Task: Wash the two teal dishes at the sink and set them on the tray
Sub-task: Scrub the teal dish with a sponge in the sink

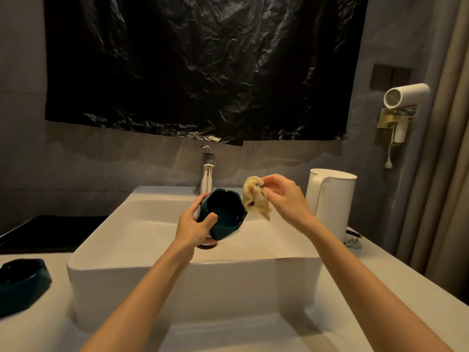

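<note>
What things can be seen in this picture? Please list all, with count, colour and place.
held teal dish: 1, teal, over the sink.
second teal dish: 1, teal, counter, far left.
cloth: 1, beige, beside the held dish.
sink: 1, white, centre.
faucet: 1, chrome, sink's back rim.
kettle: 1, white, right of sink.
hair dryer: 1, white, wall holder, right.
plastic sheet: 1, black, wall above.
curtain: 1, beige, far right.
flat surface, maybe tray: 1, black, left.
left hand: 1, grips the held dish.
right hand: 1, pinches the cloth.

Teal dish (223, 214) and cloth (255, 196) in hands
</note>
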Demonstrator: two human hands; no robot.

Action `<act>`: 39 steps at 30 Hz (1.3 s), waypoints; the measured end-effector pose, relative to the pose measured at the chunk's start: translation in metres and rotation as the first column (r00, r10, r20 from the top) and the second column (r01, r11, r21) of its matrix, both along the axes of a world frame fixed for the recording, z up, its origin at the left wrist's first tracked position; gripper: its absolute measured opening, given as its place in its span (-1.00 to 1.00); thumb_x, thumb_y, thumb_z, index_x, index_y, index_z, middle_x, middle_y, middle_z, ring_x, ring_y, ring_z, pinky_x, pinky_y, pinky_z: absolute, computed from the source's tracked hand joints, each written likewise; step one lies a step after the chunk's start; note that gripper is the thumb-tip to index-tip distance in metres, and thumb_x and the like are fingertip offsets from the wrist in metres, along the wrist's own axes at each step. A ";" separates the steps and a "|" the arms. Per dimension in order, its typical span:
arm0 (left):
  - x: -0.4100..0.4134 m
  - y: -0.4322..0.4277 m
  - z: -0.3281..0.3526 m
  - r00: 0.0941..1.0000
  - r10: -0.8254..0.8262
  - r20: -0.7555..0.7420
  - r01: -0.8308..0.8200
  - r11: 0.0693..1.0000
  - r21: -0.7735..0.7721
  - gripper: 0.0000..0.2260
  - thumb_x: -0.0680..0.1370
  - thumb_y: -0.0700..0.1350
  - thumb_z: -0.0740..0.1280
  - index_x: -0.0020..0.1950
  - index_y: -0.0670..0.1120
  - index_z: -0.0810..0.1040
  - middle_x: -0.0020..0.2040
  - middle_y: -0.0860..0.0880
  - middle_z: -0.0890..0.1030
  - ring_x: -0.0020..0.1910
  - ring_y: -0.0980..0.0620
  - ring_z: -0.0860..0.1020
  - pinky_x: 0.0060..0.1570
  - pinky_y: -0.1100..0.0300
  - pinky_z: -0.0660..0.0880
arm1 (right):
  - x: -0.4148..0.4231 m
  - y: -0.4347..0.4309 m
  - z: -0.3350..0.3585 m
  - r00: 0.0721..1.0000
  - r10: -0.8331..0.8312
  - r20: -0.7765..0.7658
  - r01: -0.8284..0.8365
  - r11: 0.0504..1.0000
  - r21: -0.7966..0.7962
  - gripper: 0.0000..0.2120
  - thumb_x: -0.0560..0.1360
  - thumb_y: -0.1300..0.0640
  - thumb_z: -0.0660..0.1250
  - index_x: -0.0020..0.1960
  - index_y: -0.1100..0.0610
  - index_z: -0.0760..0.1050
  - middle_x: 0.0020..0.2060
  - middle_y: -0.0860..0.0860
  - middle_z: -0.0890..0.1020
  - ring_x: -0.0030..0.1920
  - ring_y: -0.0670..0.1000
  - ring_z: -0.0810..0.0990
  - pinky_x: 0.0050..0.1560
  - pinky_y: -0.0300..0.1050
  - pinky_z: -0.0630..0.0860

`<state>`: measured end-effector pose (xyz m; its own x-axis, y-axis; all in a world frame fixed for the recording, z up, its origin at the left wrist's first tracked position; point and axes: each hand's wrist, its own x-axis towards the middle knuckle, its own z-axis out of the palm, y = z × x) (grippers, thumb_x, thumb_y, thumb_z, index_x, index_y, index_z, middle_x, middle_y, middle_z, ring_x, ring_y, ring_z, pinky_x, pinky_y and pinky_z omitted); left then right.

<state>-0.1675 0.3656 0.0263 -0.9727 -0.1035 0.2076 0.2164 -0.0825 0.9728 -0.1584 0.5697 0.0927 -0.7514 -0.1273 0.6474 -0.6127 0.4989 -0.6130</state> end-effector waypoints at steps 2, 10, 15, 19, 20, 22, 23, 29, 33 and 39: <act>-0.003 -0.006 0.000 0.999 0.034 -0.023 -0.034 0.999 -0.002 -0.47 0.52 -0.31 0.33 0.39 0.14 0.37 0.28 -0.10 0.46 0.23 -0.24 0.46 -0.12 -0.15 0.61 | -0.005 0.001 -0.004 0.990 -0.135 -0.026 0.134 0.990 -0.040 -0.88 0.57 0.17 0.28 0.09 0.11 0.52 -0.11 -0.06 0.58 -0.10 -0.14 0.56 -0.17 -0.37 0.50; -0.018 -0.031 0.008 0.987 0.130 -0.094 -0.143 0.980 -0.137 -0.43 0.51 -0.29 0.35 0.42 0.16 0.34 0.32 -0.08 0.44 0.25 -0.22 0.46 -0.12 -0.15 0.61 | -0.040 -0.017 -0.014 0.924 -0.181 0.337 0.164 0.983 0.079 -0.78 0.63 0.13 0.11 0.25 0.14 0.34 0.02 0.09 0.52 -0.05 0.01 0.54 -0.11 -0.12 0.55; -0.031 -0.037 0.013 0.987 0.111 -0.112 -0.128 0.979 -0.158 -0.45 0.51 -0.30 0.35 0.41 0.14 0.36 0.21 -0.02 0.46 0.18 -0.14 0.48 -0.19 -0.06 0.62 | -0.056 -0.026 -0.009 0.907 -0.037 0.419 0.108 0.983 -0.147 -0.88 0.52 0.09 0.35 -0.02 0.12 0.57 -0.19 -0.01 0.59 -0.19 -0.08 0.55 -0.24 -0.23 0.51; -0.045 -0.042 0.019 0.987 0.100 -0.123 -0.115 0.987 -0.114 -0.46 0.52 -0.29 0.33 0.41 0.14 0.35 0.17 -0.05 0.51 0.11 -0.13 0.53 -0.21 -0.03 0.64 | -0.066 -0.029 -0.004 0.901 0.191 0.388 0.016 0.882 -0.471 -0.80 0.49 0.07 0.40 0.07 0.13 0.58 -0.11 0.03 0.63 -0.09 -0.01 0.61 -0.12 -0.17 0.58; -0.049 -0.043 0.020 0.987 0.101 -0.128 -0.116 0.987 -0.110 -0.46 0.52 -0.28 0.33 0.41 0.15 0.35 0.17 -0.05 0.51 0.12 -0.13 0.53 -0.15 -0.06 0.63 | -0.070 -0.031 -0.005 0.918 0.187 0.351 0.008 0.873 -0.487 -0.81 0.49 0.07 0.40 0.08 0.11 0.57 -0.10 0.03 0.63 -0.07 0.00 0.61 -0.10 -0.16 0.59; -0.057 -0.044 0.022 0.986 0.102 -0.131 -0.117 0.987 -0.114 -0.45 0.52 -0.28 0.34 0.41 0.17 0.35 0.18 -0.05 0.51 0.15 -0.13 0.52 -0.06 -0.11 0.61 | -0.075 -0.037 -0.011 0.946 0.166 0.277 -0.019 0.886 -0.464 -0.83 0.50 0.07 0.39 0.07 0.07 0.55 -0.09 0.03 0.63 -0.05 0.01 0.61 -0.13 -0.19 0.58; -0.060 -0.043 0.022 0.986 0.102 -0.132 -0.118 0.986 -0.118 -0.45 0.52 -0.27 0.35 0.40 0.18 0.35 0.20 -0.04 0.50 0.16 -0.14 0.52 -0.05 -0.12 0.61 | -0.078 -0.042 -0.017 0.952 0.177 0.250 -0.048 0.893 -0.448 -0.85 0.49 0.08 0.40 0.05 0.05 0.56 -0.09 0.04 0.64 -0.06 0.01 0.61 -0.14 -0.21 0.57; -0.075 -0.044 0.013 0.976 0.172 -0.134 -0.193 0.968 -0.159 -0.44 0.48 -0.24 0.39 0.37 0.22 0.37 0.20 -0.04 0.50 0.12 -0.12 0.52 -0.13 -0.06 0.63 | -0.097 -0.059 -0.038 0.961 0.168 0.219 -0.079 0.929 -0.363 -0.82 0.49 -0.03 0.38 0.05 0.01 0.55 -0.11 -0.05 0.64 -0.01 -0.03 0.60 -0.10 -0.26 0.53; -0.073 -0.042 0.011 0.967 0.179 -0.182 -0.218 0.950 -0.222 -0.40 0.45 -0.23 0.41 0.37 0.25 0.37 0.12 0.04 0.50 0.08 -0.06 0.53 -0.17 -0.04 0.64 | -0.105 -0.073 -0.038 0.962 0.091 0.257 -0.004 0.947 -0.321 -0.63 0.43 0.03 0.47 0.14 0.03 0.39 -0.10 0.02 0.58 -0.06 -0.06 0.57 -0.20 -0.33 0.47; -0.068 -0.041 0.008 0.937 0.179 -0.301 -0.293 0.872 -0.393 -0.37 0.39 -0.15 0.46 0.36 0.29 0.36 0.09 0.14 0.52 0.08 0.04 0.53 0.00 -0.02 0.61 | -0.121 -0.085 -0.052 0.943 -0.006 0.332 0.067 0.983 -0.173 -0.73 0.48 0.13 0.34 0.18 0.13 0.52 0.06 0.09 0.60 0.02 0.02 0.59 0.01 -0.09 0.59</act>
<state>-0.2352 0.3247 0.0341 -0.8408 -0.1697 0.5140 0.4137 0.4109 0.8124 -0.2790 0.4844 0.0408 -0.9278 -0.0004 0.3731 -0.3453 0.3802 -0.8581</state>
